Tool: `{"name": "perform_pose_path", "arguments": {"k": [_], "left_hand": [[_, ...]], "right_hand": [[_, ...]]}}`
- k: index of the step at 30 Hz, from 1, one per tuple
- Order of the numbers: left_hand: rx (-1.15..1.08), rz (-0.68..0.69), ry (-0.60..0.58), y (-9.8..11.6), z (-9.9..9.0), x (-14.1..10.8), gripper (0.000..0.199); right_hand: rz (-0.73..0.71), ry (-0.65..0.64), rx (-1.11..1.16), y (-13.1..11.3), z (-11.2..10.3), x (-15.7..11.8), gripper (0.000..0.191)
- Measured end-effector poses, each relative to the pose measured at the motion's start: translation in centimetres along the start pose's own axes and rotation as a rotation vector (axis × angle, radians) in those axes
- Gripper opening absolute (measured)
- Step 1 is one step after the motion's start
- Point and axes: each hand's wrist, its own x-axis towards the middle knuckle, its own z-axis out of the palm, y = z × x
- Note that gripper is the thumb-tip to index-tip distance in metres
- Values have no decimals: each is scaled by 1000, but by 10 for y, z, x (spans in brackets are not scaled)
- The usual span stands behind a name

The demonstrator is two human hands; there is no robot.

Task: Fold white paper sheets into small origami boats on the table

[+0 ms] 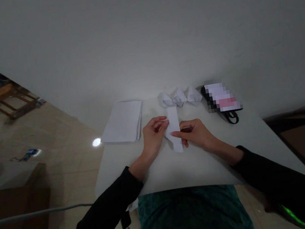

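A folded sheet of white paper (173, 117) is held up between both hands over the white table (161, 176). My left hand (154, 133) pinches its left side between thumb and fingers. My right hand (195, 131) grips the right side lower down, its thumb lying across the front and the fingers behind. The paper is a narrow upright strip with a loose flap toward the lower left. Just beyond it stand three folded white paper shapes (179, 97) in a row along the wall.
A stack of white paper (123, 121) lies at the table's back left. At the back right rests a black pouch (228, 111) with a strap, partly pixelated. The wall (142, 47) closes off the far side. Cardboard boxes (20, 218) stand on the floor at left, near a cable (41, 213).
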Motion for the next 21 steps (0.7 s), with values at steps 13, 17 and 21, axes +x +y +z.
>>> {"name": "perform_pose_path", "arguments": {"k": [13, 17, 21], "left_hand": [[239, 139, -254, 16, -12, 20, 31], [30, -14, -252, 15, -11, 16, 71], [-43, -96, -313, 14, -13, 17, 58]], "right_hand": [[-146, 195, 53, -15, -15, -1, 32], [-176, 329, 156, -15, -12, -2, 32], [-256, 301, 152, -20, -12, -5, 43]]}}
